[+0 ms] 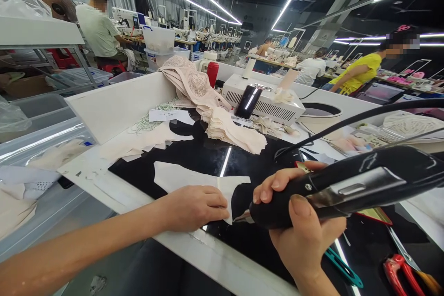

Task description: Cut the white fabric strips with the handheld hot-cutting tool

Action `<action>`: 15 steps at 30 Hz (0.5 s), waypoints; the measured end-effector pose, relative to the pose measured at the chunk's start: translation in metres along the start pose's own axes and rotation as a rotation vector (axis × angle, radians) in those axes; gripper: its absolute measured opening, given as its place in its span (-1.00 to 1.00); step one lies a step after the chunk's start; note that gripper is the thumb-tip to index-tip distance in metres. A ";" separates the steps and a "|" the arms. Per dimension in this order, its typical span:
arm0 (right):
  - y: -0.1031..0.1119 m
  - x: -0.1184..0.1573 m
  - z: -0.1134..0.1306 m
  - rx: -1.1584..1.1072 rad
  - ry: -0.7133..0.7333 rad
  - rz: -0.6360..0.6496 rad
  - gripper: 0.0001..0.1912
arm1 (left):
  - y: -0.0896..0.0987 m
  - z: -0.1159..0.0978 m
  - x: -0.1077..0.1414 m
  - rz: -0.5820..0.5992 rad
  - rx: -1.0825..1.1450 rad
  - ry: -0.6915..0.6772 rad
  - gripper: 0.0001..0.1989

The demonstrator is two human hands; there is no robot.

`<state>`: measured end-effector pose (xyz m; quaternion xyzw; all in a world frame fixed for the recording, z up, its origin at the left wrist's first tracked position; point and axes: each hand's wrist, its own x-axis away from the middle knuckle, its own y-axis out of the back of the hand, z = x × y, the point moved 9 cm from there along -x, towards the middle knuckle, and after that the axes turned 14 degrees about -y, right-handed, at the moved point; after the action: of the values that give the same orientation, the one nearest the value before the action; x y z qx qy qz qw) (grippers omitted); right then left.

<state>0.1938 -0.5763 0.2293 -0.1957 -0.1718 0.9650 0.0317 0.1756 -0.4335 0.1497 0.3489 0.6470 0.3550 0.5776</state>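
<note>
A cream-white cut fabric piece [187, 177] lies on the glossy black work surface [138, 174]. My left hand [199, 206] rests on its near edge, fingers bent together and pressing or pinching the cloth; exactly how they grip it is partly hidden. In my right hand [301, 217] is a black corded hand tool [347, 182] with a silver lever, my fingers wrapped around its body. Its pointed metal tip [244, 217] aims left, close to the fabric's right corner; whether they touch I cannot tell.
Stacked beige pieces [236, 129] and lace bra cups [190, 83] lie behind. A phone [248, 101] leans on a white vented box [263, 97]. Red-handled scissors [398, 273] and a teal tool [343, 268] sit right. The black cable [347, 122] arches across; co-workers sit farther off.
</note>
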 end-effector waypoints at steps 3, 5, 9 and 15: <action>0.000 0.000 -0.003 0.007 -0.007 -0.003 -0.58 | 0.002 -0.001 0.000 -0.007 -0.004 -0.003 -0.70; 0.000 0.001 -0.004 0.014 -0.003 0.002 -0.58 | 0.002 0.000 0.000 -0.006 0.000 -0.001 -0.70; 0.000 0.002 -0.004 0.024 0.006 0.018 -0.59 | 0.000 0.000 0.000 0.007 0.009 0.003 -0.70; -0.001 0.001 -0.004 0.062 -0.008 0.003 -0.61 | 0.001 0.000 -0.001 -0.008 0.014 -0.007 -0.67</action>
<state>0.1941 -0.5737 0.2259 -0.1912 -0.1418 0.9706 0.0355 0.1752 -0.4337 0.1510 0.3516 0.6487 0.3472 0.5789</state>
